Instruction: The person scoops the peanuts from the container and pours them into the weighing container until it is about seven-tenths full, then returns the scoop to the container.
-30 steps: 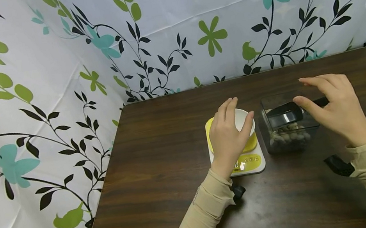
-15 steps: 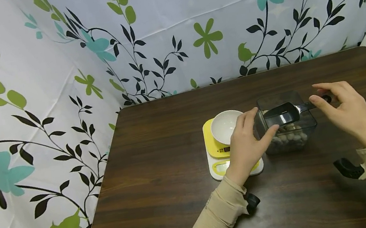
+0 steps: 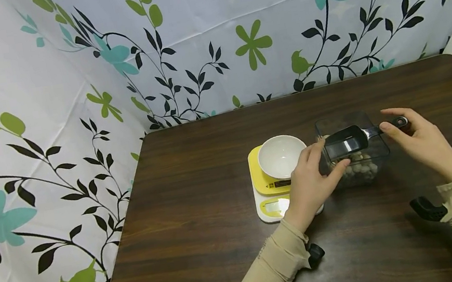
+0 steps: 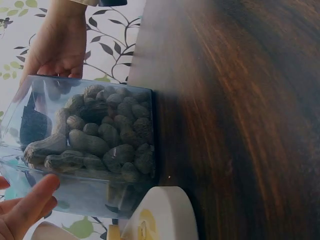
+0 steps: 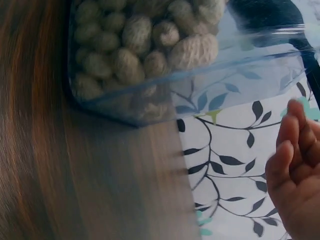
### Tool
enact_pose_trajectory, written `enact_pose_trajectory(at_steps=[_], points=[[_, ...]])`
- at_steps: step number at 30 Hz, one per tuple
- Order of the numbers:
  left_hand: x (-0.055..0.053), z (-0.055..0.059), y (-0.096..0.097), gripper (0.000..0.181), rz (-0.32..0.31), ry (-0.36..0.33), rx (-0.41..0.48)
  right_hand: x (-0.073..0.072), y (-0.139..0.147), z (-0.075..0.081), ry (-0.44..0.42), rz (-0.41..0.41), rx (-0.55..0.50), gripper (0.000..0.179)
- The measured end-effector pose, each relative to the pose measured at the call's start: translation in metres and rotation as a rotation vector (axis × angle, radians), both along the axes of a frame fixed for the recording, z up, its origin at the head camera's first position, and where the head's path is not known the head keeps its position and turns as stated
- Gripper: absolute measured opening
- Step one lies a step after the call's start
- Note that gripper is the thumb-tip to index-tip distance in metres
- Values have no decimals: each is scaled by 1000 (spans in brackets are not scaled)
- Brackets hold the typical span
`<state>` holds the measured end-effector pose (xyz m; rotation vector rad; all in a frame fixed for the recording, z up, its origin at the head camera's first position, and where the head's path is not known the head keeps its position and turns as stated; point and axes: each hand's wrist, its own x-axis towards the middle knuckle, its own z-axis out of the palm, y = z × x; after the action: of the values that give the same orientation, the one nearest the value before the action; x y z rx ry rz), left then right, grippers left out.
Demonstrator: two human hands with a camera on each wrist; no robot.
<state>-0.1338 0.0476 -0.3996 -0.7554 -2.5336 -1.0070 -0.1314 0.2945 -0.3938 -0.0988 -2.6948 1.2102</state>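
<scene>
A clear plastic container (image 3: 378,150) of unshelled peanuts (image 4: 107,130) stands on the table, right of a kitchen scale. Across its top lies a black scoop (image 3: 346,141), its handle toward the right. My right hand (image 3: 423,140) pinches that handle between thumb and forefinger; in the right wrist view its other fingers (image 5: 287,155) are bent, beside the container. My left hand (image 3: 309,184) is at the container's near left corner, fingers fairly straight along the left side and thumb over the front rim. Its fingertips (image 4: 47,185) overlap the container wall in the left wrist view.
The yellow and white kitchen scale (image 3: 265,186) carries a white bowl (image 3: 281,157), close to my left forearm. The dark wooden table (image 3: 191,204) ends at a patterned curtain (image 3: 204,56) behind and to the left.
My left hand has moved right, from over the scale and bowl to the container's corner. My right hand has come down and its thumb now lies over the scoop's handle.
</scene>
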Motion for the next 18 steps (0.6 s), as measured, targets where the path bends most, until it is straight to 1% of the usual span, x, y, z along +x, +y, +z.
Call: enact_pose_trajectory(at_steps=[2, 4, 6, 9, 11, 12, 13, 14, 15, 18], points=[[0, -2, 1, 58, 1, 16, 0, 0, 1, -3, -1, 23, -57, 48], [-1, -3, 1, 57, -5, 16, 7, 1, 2, -5, 3, 54, -157, 43], [-2, -4, 1, 58, -13, 11, 13, 1, 3, -6, 30, 115, -359, 36], [-3, -4, 1, 59, -19, 5, 16, 0, 3, -5, 93, 240, -707, 29], [-3, -3, 0, 60, -23, -1, 22, -1, 3, -2, 132, 319, -879, 26], [-4, -3, 0, 60, -24, -5, 24, -2, 3, 1, 145, 329, -889, 25], [-4, -3, 0, 61, -28, -11, 28, -2, 4, 3, 154, 322, -866, 24], [-4, -2, 0, 61, -33, -21, 31, -3, 3, 7, 161, 300, -801, 23], [-4, -2, -1, 61, -39, -33, 36, -3, 4, 11, 164, 267, -716, 22], [-3, -1, -2, 61, -67, -87, 57, -4, 4, 23, 145, 164, -427, 20]])
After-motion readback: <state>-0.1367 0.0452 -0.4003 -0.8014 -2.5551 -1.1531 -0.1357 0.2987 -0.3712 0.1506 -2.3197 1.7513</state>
